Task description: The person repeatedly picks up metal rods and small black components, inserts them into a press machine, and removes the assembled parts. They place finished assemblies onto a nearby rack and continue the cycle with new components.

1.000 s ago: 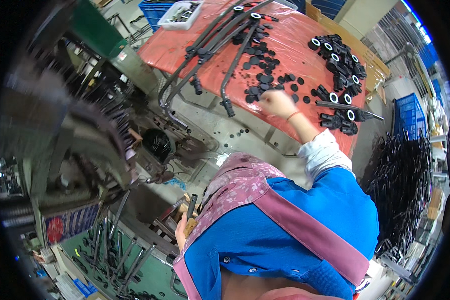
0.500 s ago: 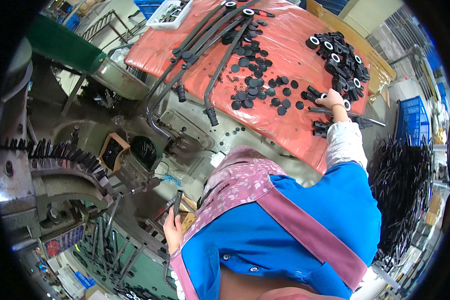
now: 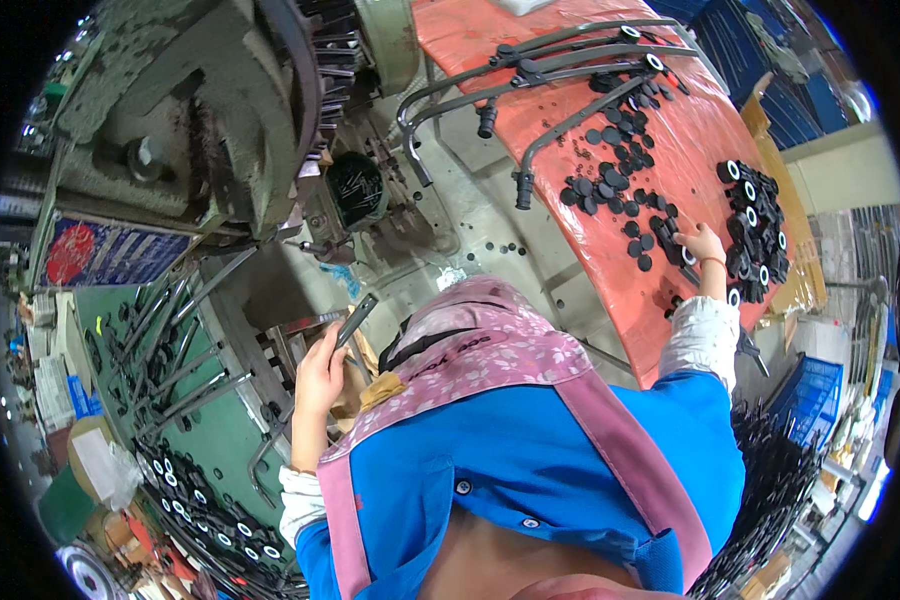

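Observation:
My left hand (image 3: 319, 372), low at the left by my apron, is closed around a dark metal tube (image 3: 356, 320). The tube's upper end sticks up past my fingers and has a small hole. Over the red-covered table (image 3: 610, 290), my right hand (image 3: 705, 246) has its fingers closed on a black plastic fitting (image 3: 686, 254) with a white ring. Just right of that hand lies a pile of similar black fittings (image 3: 755, 230), several with white rings. Black round caps (image 3: 638, 243) are scattered to its left.
Bent metal tubes (image 3: 570, 75) with black ends lie across the table's far part. A large machine (image 3: 170, 130) stands at the upper left, with a dark green bin (image 3: 357, 188) beside it. More tubes (image 3: 180, 370) rest on a green surface. A blue crate (image 3: 808, 400) stands at the right.
The view has turned, showing more of the machine and green surface. My right hand has come away from the pile's edge with the fitting. My left hand still grips the tube.

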Available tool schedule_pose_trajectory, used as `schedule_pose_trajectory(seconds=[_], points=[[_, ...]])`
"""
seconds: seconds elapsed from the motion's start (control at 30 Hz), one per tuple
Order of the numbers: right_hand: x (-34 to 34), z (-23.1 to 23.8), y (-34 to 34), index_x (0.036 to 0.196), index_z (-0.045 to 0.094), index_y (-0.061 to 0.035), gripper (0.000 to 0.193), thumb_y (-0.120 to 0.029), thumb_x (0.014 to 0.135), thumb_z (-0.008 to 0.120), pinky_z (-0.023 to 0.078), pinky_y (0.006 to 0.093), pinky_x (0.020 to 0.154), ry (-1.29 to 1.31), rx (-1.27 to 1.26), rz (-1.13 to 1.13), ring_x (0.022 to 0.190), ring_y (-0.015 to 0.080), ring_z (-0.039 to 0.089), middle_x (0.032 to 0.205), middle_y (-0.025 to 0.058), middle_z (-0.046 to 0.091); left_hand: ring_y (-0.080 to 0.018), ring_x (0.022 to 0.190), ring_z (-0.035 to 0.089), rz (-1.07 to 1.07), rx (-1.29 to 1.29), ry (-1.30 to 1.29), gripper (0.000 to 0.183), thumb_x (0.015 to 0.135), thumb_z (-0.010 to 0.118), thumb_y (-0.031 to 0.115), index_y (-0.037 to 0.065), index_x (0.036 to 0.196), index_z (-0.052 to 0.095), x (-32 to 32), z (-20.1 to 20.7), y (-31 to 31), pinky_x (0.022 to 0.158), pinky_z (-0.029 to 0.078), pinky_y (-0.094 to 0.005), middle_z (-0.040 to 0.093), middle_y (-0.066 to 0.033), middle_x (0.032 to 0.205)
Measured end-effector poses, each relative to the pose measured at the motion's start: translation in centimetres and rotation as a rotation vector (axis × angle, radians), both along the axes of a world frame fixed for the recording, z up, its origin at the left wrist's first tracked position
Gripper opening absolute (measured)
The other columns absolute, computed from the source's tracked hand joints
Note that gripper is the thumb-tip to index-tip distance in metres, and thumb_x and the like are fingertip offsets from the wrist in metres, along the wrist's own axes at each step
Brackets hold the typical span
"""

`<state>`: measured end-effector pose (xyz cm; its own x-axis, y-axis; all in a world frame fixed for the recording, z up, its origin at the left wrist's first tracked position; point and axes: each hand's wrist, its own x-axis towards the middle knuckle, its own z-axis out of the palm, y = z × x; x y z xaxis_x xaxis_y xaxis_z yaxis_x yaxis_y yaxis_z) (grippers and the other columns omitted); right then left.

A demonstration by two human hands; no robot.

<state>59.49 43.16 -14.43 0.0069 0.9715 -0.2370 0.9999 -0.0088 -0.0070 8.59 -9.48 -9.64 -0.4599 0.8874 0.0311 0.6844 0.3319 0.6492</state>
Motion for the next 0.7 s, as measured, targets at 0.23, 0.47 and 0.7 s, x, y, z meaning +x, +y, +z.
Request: schedule_pose_trajectory(seconds=[0.23, 0.47, 0.7], points=[[0.5, -1.4, -1.3, 0.126, 0.064, -0.0071, 0.071, -0.038, 0.065, 0.085, 0.049, 0.0375, 0.097, 0.118, -0.088, -0.113, 0.110, 0.0295, 0.066, 0.117, 0.0153, 0.069, -0.0383, 0.099, 0.066, 0.054, -0.136, -0.086, 0.043, 0.094, 0.057, 0.011, 0.012, 0.137, 0.054, -0.8, -0.1, -1.1, 0.085, 0.052, -0.0407, 0.066, -0.0216, 0.109], [-1.0, -1.2, -0.7, 0.108, 0.067, -0.0066, 0.056, -0.034, 0.063, 0.086, 0.055, 0.0382, 0.081, 0.568, 0.139, -0.083, 0.087, 0.0260, 0.070, 0.097, 0.0144, 0.072, -0.0407, 0.089, 0.064, -0.001, -0.068, 0.012, 0.044, 0.093, 0.057, 0.011, 0.015, 0.136, 0.054, -1.6, 0.8, -0.9, 0.077, 0.052, -0.0436, 0.065, -0.0199, 0.099], [-17.8, 5.5, -8.3, 0.109, 0.057, -0.0050, 0.041, -0.007, 0.073, 0.076, 0.050, 0.0249, 0.071, 1.211, -0.066, 0.268, 0.082, 0.0115, 0.058, 0.095, 0.0027, 0.058, -0.0393, 0.081, 0.062, -0.015, -0.072, 0.120, 0.047, 0.090, 0.060, 0.013, 0.018, 0.136, 0.053, -2.0, 3.4, -0.3, 0.071, 0.052, -0.0456, 0.061, -0.0166, 0.088]])
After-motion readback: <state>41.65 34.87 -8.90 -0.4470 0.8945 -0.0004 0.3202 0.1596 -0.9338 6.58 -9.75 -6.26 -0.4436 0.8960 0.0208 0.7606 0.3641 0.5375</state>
